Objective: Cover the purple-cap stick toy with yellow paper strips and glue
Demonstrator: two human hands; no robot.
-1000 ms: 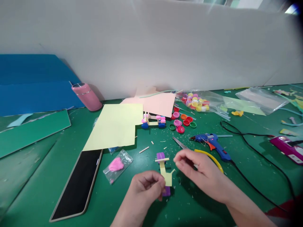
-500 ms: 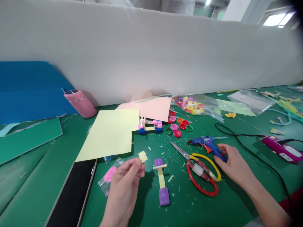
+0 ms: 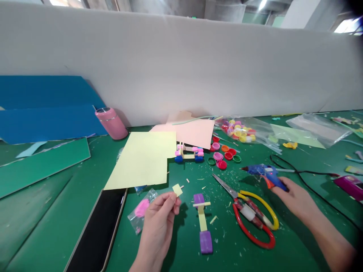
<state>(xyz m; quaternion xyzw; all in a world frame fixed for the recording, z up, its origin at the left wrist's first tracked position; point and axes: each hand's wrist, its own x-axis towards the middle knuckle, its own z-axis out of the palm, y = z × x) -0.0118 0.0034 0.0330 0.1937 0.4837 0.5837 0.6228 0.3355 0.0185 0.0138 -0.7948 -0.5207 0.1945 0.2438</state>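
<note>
- Okay, so the right hand was just beside the glue gun half a second ago; now it's wrapped round the handle, and the gun has shifted relative to the scissors.
- Left hand is pinched shut on a pale yellow square, held just left of the purple-ended strip.
- Means both hands are busy now, I'd say: card in one, tool in the other. That strip lies untouched on the green surface, between the left hand and the scissors.
- Container-wise, there's a clear bag at the back with colourful caps inside, and loose rings near it.
- Small packet by the left hand has a pink lump in it.
- Pink tumbler further back, can't tell what's inside.
</note>
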